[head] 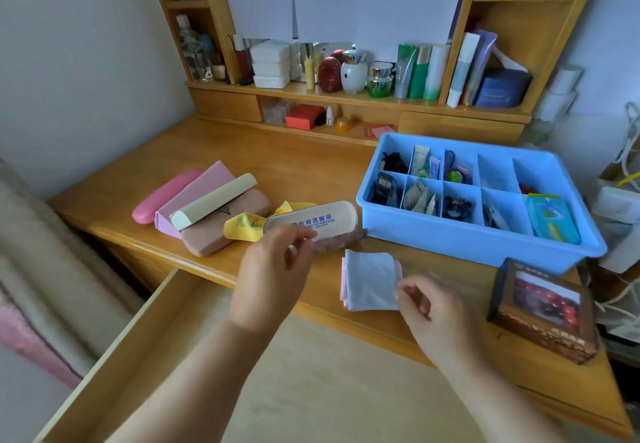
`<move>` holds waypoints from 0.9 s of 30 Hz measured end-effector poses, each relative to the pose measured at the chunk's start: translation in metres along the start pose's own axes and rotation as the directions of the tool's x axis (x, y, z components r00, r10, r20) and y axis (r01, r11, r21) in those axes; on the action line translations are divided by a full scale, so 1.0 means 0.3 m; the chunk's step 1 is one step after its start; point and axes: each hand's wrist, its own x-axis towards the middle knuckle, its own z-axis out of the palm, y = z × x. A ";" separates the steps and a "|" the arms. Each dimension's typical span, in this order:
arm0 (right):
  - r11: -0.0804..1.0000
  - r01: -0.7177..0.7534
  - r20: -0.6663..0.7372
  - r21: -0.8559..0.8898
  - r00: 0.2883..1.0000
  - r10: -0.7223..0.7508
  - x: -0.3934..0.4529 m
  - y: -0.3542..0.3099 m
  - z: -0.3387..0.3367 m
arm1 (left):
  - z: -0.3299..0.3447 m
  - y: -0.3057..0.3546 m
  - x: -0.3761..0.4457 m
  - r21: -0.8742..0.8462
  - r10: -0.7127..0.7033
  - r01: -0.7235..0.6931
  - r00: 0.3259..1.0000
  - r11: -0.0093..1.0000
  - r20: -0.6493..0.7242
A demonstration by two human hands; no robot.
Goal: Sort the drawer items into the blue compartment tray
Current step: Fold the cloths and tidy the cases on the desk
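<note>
The blue compartment tray (460,241) stands on the desk at the right, its cells holding small items such as tubes, sachets, hair ties and a tissue pack (552,219). A folded pale blue and pink cloth (369,279) lies on the desk in front of it. My right hand (433,307) hovers at the cloth's right edge, fingers loosely curled, holding nothing I can make out. My left hand (273,276) hangs over the near end of a beige glasses case with blue lettering (318,219), fingers apart. The drawer (166,356) below the desk is pulled out and looks bare.
Several glasses cases lie at the left: a pink one (162,196), a lilac one (197,189), a cream one (211,201) and a tan one (221,231). A yellow cloth (242,226) sits between them. A brown box (543,311) stands at the right front. Bottles fill the back shelf.
</note>
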 end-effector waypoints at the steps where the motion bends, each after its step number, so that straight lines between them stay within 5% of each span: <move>1: 1.000 -0.007 0.013 0.025 1.000 0.007 0.002 -0.002 -0.002 | -0.022 -0.023 0.039 -0.003 -0.053 0.053 0.998 0.999 -0.034; 4: 0.999 0.013 0.102 -0.032 0.995 -0.010 0.010 -0.010 0.010 | -0.062 -0.125 0.168 0.114 -0.185 0.197 0.977 0.974 -0.105; 6: 0.993 0.063 0.130 -0.100 0.990 -0.049 0.011 -0.012 0.021 | -0.062 -0.207 0.240 0.355 -0.265 0.230 0.963 0.906 0.053; 8: 0.992 0.064 0.131 -0.110 0.990 -0.050 0.012 -0.009 0.021 | -0.043 -0.262 0.276 0.634 -0.358 0.122 0.897 0.764 0.259; 11: 0.992 0.061 0.122 -0.114 0.991 -0.047 0.012 -0.006 0.023 | -0.014 -0.306 0.284 0.725 -0.339 0.011 0.889 0.689 0.309; 16: 0.992 0.071 0.128 -0.106 0.990 -0.058 0.013 -0.003 0.026 | -0.083 -0.284 0.314 0.548 -0.213 0.113 0.970 0.829 0.121; 20: 0.998 0.023 0.102 -0.065 0.995 -0.016 0.005 -0.012 0.011 | -0.211 -0.160 0.309 0.308 -0.065 0.059 0.998 0.950 0.010; 23: 0.998 -0.028 -0.033 0.053 0.999 0.030 0.002 -0.067 -0.026 | -0.300 -0.034 0.255 0.146 -0.058 0.037 0.988 0.989 0.144; 27: 0.946 0.135 -0.125 0.295 0.987 -0.103 -0.036 -0.263 -0.073 | -0.348 0.100 0.125 0.023 -0.073 0.069 0.966 0.997 0.248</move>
